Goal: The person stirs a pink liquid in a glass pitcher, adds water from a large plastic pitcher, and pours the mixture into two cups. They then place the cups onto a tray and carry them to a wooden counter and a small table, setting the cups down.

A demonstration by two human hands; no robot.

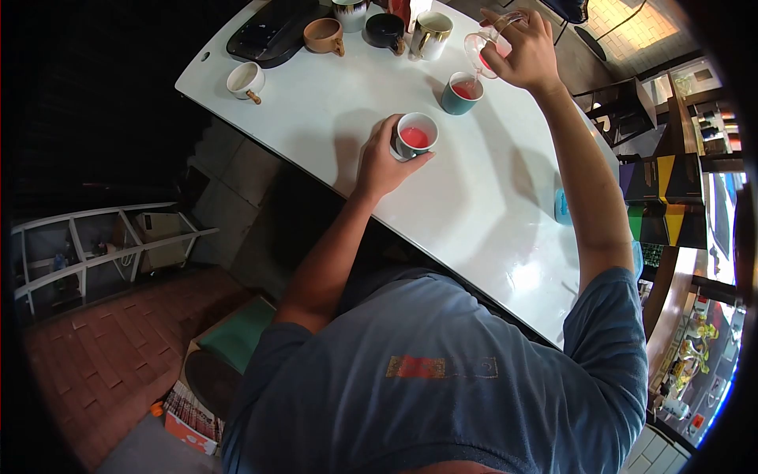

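Observation:
My left hand [384, 164] is wrapped round a cup [417, 120] with a white inside, which stands upright on the white table and has pink liquid in it. My right hand [527, 55] grips a clear glass pitcher [478, 47] by its handle and holds it tilted. A thin stream falls from the pitcher into a teal cup [456, 103], where red-pink liquid shows. That cup stands on the table, behind and to the right of the one in my left hand, and no hand touches it.
Along the table's [474, 205] far side are a brown cup [322, 36], a black cup [384, 31], a white-and-gold mug [432, 36] and a black flat device [272, 31]. A white cup [245, 80] stands near the left edge. A blue object [562, 207] sits by my right forearm.

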